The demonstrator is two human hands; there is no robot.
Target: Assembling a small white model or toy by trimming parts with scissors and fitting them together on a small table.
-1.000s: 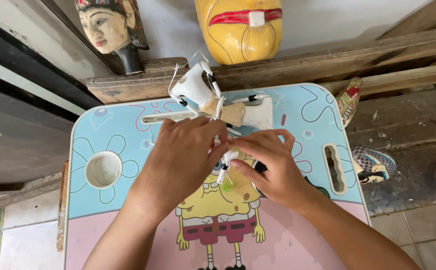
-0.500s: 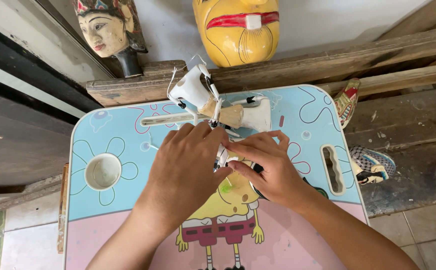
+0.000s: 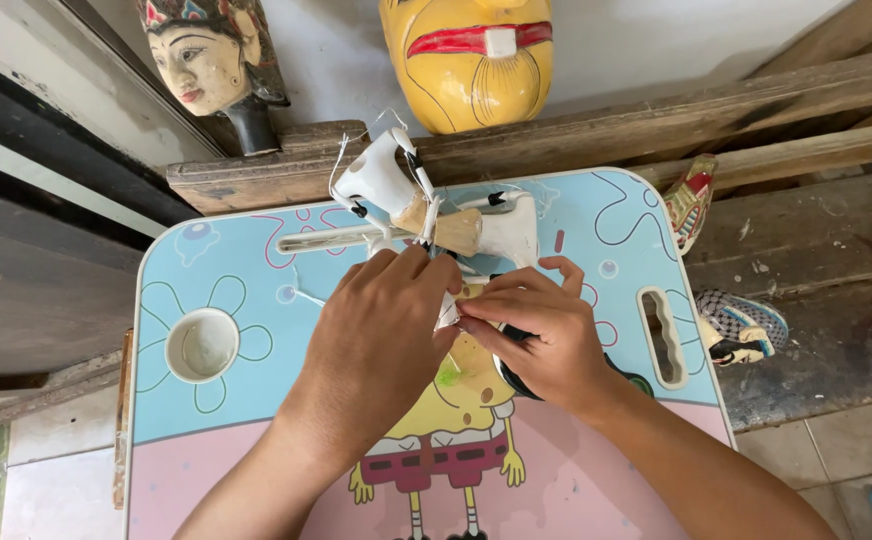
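Observation:
A white wooden animal figure (image 3: 408, 200) with black spots, an unpainted wooden neck and loose strings lies at the far middle of a small cartoon-printed table (image 3: 216, 270). My left hand (image 3: 381, 340) rests palm down just in front of it, fingers curled near the figure's body. My right hand (image 3: 541, 335) meets the left one, and both pinch a small white piece (image 3: 447, 312) between their fingertips. A dark round object (image 3: 516, 382) lies partly hidden under my right palm.
The table has a round cup hole (image 3: 203, 345) at left and a slot handle (image 3: 661, 335) at right. Behind stand a carved painted head (image 3: 211, 60) and a yellow mask (image 3: 471, 55) on a wooden beam (image 3: 656, 120). Painted carved pieces (image 3: 741, 325) lie at right.
Both hands have stayed over the middle of the table, fingertips shifting slightly on the small white piece. The figure has barely moved.

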